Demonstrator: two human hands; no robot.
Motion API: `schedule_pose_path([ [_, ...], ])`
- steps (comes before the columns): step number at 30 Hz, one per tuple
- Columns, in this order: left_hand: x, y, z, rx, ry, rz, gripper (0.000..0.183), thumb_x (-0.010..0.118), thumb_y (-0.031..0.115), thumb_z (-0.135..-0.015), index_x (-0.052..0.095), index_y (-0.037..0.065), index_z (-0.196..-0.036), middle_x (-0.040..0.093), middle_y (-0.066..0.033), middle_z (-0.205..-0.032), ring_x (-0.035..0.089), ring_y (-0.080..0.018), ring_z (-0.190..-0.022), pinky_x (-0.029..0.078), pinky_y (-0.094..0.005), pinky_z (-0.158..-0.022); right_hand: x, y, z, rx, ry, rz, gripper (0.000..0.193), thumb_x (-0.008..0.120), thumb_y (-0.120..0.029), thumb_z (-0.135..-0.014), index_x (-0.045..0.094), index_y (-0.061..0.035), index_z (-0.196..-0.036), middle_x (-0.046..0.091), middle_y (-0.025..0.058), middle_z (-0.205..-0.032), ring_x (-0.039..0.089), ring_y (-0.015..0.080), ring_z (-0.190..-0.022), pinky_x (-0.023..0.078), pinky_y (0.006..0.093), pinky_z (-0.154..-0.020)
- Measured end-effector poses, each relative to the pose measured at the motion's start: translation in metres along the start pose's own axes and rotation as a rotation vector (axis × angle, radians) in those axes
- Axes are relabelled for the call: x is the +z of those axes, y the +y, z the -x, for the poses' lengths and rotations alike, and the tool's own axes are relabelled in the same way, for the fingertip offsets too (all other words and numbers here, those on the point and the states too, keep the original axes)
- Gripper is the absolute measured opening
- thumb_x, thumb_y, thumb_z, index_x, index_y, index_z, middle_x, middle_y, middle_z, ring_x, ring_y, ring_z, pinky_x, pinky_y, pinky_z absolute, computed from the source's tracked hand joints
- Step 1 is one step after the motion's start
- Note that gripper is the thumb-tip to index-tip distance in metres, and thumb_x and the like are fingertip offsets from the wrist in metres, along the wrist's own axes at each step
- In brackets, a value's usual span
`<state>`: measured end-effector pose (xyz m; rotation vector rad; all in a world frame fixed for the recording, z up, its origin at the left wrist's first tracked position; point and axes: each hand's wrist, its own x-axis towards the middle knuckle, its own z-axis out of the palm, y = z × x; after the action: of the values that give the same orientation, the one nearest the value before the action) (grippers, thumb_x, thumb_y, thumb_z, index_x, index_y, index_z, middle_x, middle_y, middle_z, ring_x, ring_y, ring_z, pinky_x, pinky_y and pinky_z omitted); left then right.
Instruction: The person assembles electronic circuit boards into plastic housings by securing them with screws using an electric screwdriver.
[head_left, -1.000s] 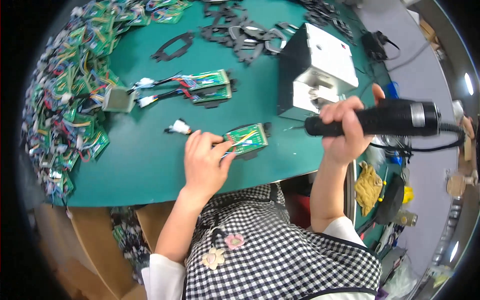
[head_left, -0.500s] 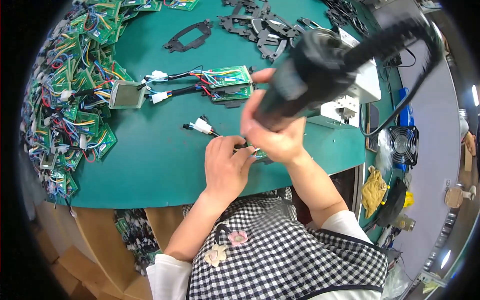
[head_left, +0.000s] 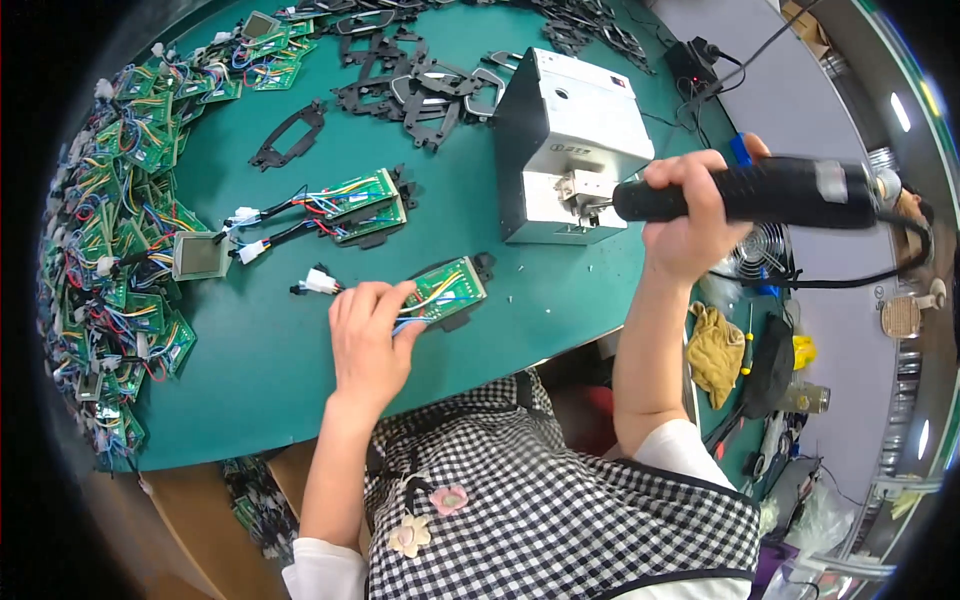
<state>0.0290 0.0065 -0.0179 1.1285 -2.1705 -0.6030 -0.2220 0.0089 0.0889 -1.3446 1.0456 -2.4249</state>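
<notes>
My right hand (head_left: 690, 215) is wrapped round a black corded electric screwdriver (head_left: 790, 192), held level with its tip at the metal pick-up slot of a white and black screw feeder (head_left: 595, 115). My left hand (head_left: 368, 335) grips the wired end of a green circuit board (head_left: 458, 287), fingers over its coloured wires. The board lies on a black plastic bracket (head_left: 484, 264), part of which shows past the far end. A white connector (head_left: 320, 281) on the board's cable sticks out beyond the left fingers.
Two wired boards on brackets (head_left: 365, 200) lie farther off. A large heap of wired boards (head_left: 130, 200) fills the left side. Loose black brackets (head_left: 430, 90) pile up at the back, one apart (head_left: 290, 135). Tiny screws dot the green mat (head_left: 540, 330). A fan (head_left: 765, 250) stands right.
My right hand has swung the screwdriver from above the board rightward to the screw feeder, uncovering the board. My left hand stays on the board. The whole view has shifted.
</notes>
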Motion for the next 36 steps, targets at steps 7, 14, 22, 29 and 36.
schedule_pose_path([
  [7, -0.003, -0.015, -0.01, -0.011, -0.056, 0.033, 0.02, 0.069, 0.001, -0.064, 0.069, 0.006, -0.083, 0.055, -0.0055, -0.073, 0.05, -0.0236, -0.074, 0.041, -0.034, -0.067, -0.012, 0.012, 0.013, 0.191, -0.154, 0.074, 0.056, 0.057, 0.005, -0.07, 0.032, 0.006, -0.12, 0.054, 0.0054, -0.063, 0.054, 0.0145, -0.052, 0.047, 0.0254, -0.054],
  [14, 0.005, -0.025, -0.014, 0.079, -0.036, 0.145, 0.016, 0.069, 0.002, -0.065, 0.069, 0.008, -0.08, 0.052, -0.0032, -0.069, 0.048, -0.0211, -0.07, 0.04, -0.0331, -0.066, 0.038, -0.004, 0.097, 0.321, -0.299, -0.225, 0.073, 0.056, -0.01, -0.079, 0.011, -0.0073, -0.135, 0.049, 0.0077, -0.067, 0.052, 0.0187, -0.055, 0.046, 0.0351, -0.055],
  [22, 0.009, -0.027, -0.01, 0.085, -0.011, 0.125, 0.016, 0.069, 0.002, -0.063, 0.069, 0.011, -0.076, 0.049, -0.0004, -0.067, 0.048, -0.0199, -0.071, 0.04, -0.0325, -0.066, 0.063, 0.022, 0.12, 0.461, -0.475, -0.088, 0.072, 0.058, -0.004, -0.075, 0.014, -0.0049, -0.132, 0.05, 0.0088, -0.066, 0.053, 0.0189, -0.057, 0.048, 0.035, -0.06],
  [29, 0.008, -0.024, -0.01, 0.059, 0.039, 0.101, 0.009, 0.063, 0.0, -0.061, 0.059, 0.008, -0.063, 0.046, -0.0022, -0.07, 0.046, -0.0217, -0.073, 0.039, -0.0336, -0.067, 0.08, 0.034, 0.11, 0.584, -0.797, -0.139, 0.06, 0.061, 0.001, -0.066, 0.03, 0.0032, -0.118, 0.054, 0.0088, -0.065, 0.053, 0.0149, -0.056, 0.043, 0.0255, -0.053],
  [36, 0.009, -0.014, -0.009, 0.062, 0.096, 0.115, 0.007, 0.061, 0.001, -0.062, 0.058, 0.008, -0.061, 0.047, -0.0048, -0.069, 0.046, -0.0243, -0.072, 0.04, -0.0349, -0.069, 0.068, 0.033, 0.114, 0.425, -0.799, -0.217, 0.06, 0.065, -0.002, -0.065, 0.035, 0.0008, -0.116, 0.054, 0.0071, -0.062, 0.053, 0.0147, -0.054, 0.044, 0.0258, -0.052],
])
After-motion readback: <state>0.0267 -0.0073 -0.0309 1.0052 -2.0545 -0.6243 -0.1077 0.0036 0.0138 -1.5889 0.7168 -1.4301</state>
